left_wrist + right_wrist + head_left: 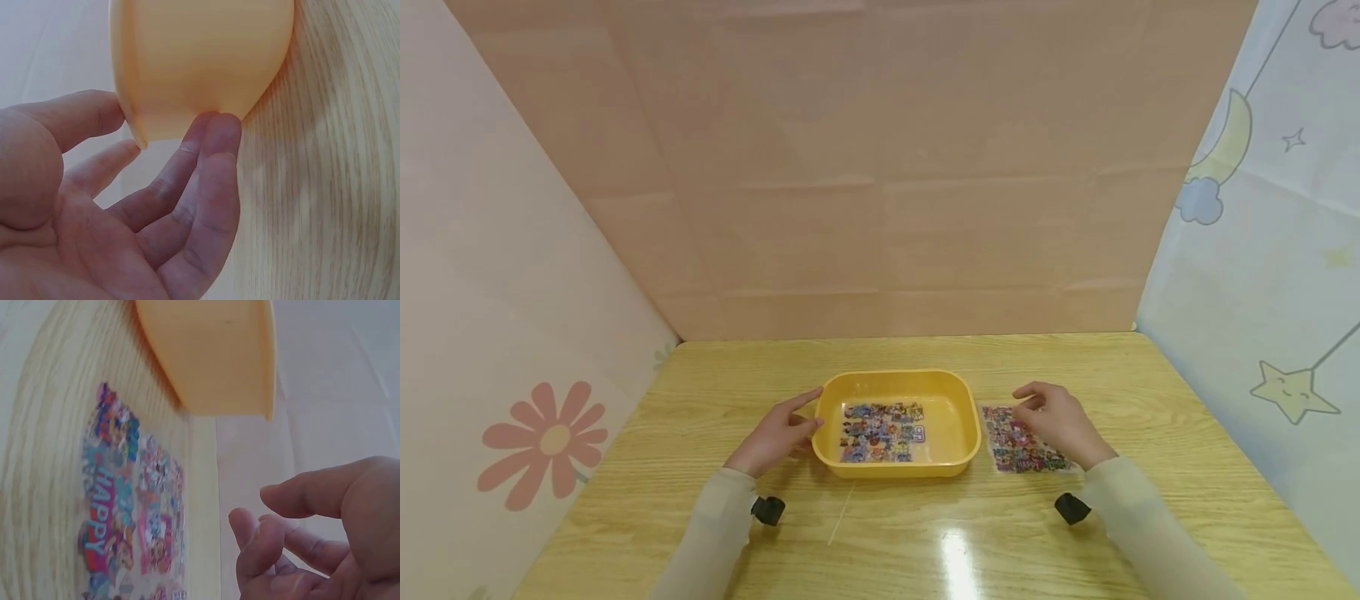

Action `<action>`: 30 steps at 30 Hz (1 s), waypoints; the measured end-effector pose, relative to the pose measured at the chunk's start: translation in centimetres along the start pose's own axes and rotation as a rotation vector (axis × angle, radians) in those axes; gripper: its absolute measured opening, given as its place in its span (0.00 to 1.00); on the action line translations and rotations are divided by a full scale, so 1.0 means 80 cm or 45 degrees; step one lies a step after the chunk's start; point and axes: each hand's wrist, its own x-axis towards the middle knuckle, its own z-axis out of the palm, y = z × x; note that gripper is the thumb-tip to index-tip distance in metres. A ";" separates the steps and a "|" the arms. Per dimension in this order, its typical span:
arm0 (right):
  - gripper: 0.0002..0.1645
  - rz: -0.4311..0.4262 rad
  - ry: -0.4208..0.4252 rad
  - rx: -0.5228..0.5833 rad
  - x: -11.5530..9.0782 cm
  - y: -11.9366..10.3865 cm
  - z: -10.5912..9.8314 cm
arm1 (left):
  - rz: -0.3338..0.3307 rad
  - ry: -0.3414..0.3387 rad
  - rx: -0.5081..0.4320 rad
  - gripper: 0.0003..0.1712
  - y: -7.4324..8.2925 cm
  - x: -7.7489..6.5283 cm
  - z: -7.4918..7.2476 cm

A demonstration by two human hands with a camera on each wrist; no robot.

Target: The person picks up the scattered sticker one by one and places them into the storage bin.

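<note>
A shallow yellow plastic tray [892,471] with rounded corners sits on the table. My left hand [772,436] holds its left end: thumb and index finger lie at the rim, while other fingertips meet the outer wall [206,56]. Inside the tray lies a clear sheet [877,433] covered in small colourful cartoon pictures, like stickers. A similar sheet [1018,442], printed with the word HAPPY, is flat on the table beside the tray's right end. Above this second sheet hovers my right hand [1058,421]. Its fingers are loosely bent and nothing shows between thumb and fingers.
The wood-grain table [737,367] reaches back to a tan paper wall [880,208]. Pale decorated panels stand on the left [490,292] and right [1262,292]. A thin light strip [842,512] lies in front of the tray. Each wrist wears a small black device [768,510].
</note>
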 end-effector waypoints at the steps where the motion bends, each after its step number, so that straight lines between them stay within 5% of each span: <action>1: 0.24 -0.003 0.002 -0.011 -0.001 0.001 -0.001 | 0.001 0.002 0.001 0.34 0.000 0.000 0.000; 30: 0.49 0.084 -0.121 -0.459 -0.004 0.053 -0.015 | 0.019 -0.019 0.012 0.34 -0.001 0.000 0.000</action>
